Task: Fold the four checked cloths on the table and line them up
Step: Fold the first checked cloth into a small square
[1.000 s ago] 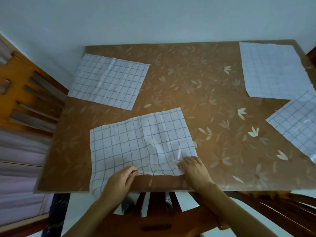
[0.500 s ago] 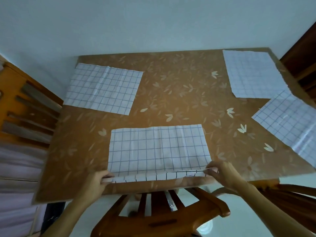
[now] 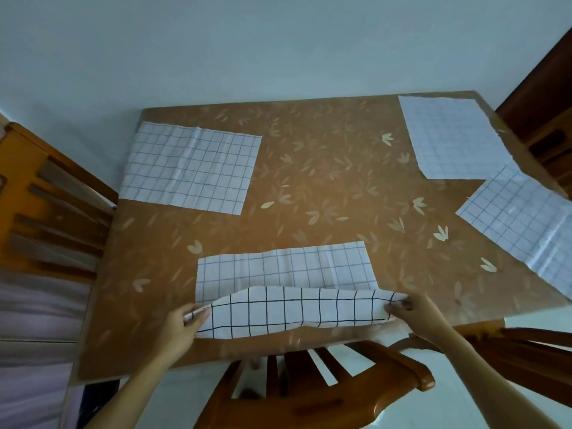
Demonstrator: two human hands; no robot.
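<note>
My left hand [image 3: 181, 328] and right hand [image 3: 414, 314] pinch corners of the front checked cloth [image 3: 294, 309], now lifted. Fold 1 of 4 begins.

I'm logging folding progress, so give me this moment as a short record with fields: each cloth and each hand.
near cloth: near edge raised, turned over toward the far edge; fold unfinished
left hand: pinches its near-left corner
right hand: pinches its near-right corner
far-left cloth: flat, unfolded
far-right cloth: flat, unfolded
right-edge cloth: unfolded, at the right edge of the table
folded so far: none
</note>
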